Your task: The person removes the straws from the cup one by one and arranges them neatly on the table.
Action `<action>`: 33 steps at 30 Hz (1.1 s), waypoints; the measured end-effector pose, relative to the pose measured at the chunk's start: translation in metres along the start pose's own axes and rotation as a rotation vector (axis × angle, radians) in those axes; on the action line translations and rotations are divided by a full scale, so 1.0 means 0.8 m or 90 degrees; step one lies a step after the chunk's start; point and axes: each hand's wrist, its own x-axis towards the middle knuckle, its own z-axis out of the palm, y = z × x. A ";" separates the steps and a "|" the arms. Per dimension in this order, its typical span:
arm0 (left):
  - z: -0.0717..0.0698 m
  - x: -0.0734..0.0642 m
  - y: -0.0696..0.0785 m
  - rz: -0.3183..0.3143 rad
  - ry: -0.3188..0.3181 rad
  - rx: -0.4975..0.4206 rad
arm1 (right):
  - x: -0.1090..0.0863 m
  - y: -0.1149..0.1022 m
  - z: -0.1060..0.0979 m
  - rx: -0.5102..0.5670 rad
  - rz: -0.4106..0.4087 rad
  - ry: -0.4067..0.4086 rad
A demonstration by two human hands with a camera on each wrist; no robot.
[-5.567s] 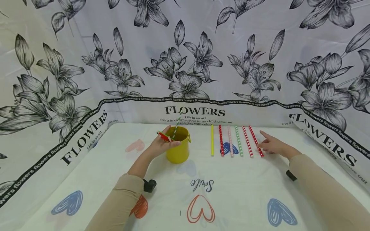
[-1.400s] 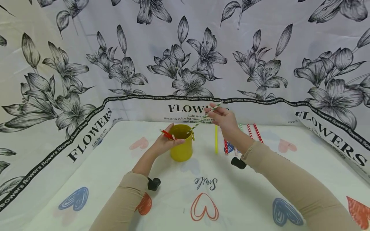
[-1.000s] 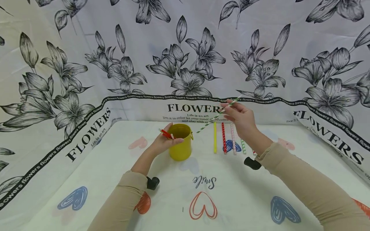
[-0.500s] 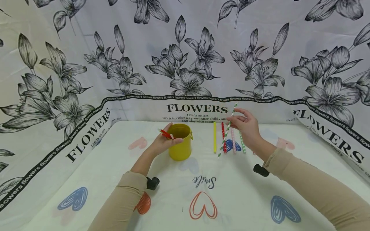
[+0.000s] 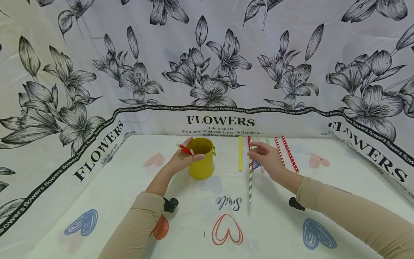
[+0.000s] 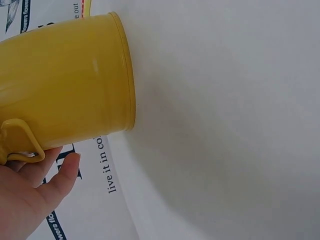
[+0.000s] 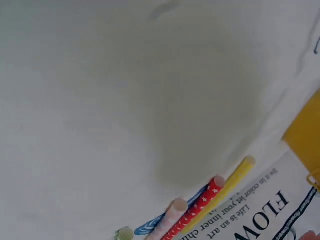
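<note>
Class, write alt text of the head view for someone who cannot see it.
A person's right hand pinches a green-and-white striped straw, while the left hand holds a yellow bucket. Six more straws lie in a row on a white cloth.

- Bucket (image 5: 202, 167): plain yellow.
- Held straw (image 5: 250, 187), right of the bucket: green and white diagonal stripes.
- Rightward from the bucket: plain yellow straw (image 5: 240, 154); white-starred red straw (image 7: 194, 207); pale pink straw (image 7: 167, 220); green-patterned straw (image 5: 267, 140); red-and-white striped straw (image 5: 279, 150); white-flecked red straw (image 5: 290, 154).
- Backdrop (image 5: 208, 88), behind the bucket: white with black line-drawn flowers.
- Table (image 5: 268, 237), below the bucket: white with blue, red and pink hearts.
</note>
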 end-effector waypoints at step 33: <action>0.000 0.000 0.000 -0.004 -0.001 -0.002 | -0.025 0.063 0.033 -0.238 0.013 -0.164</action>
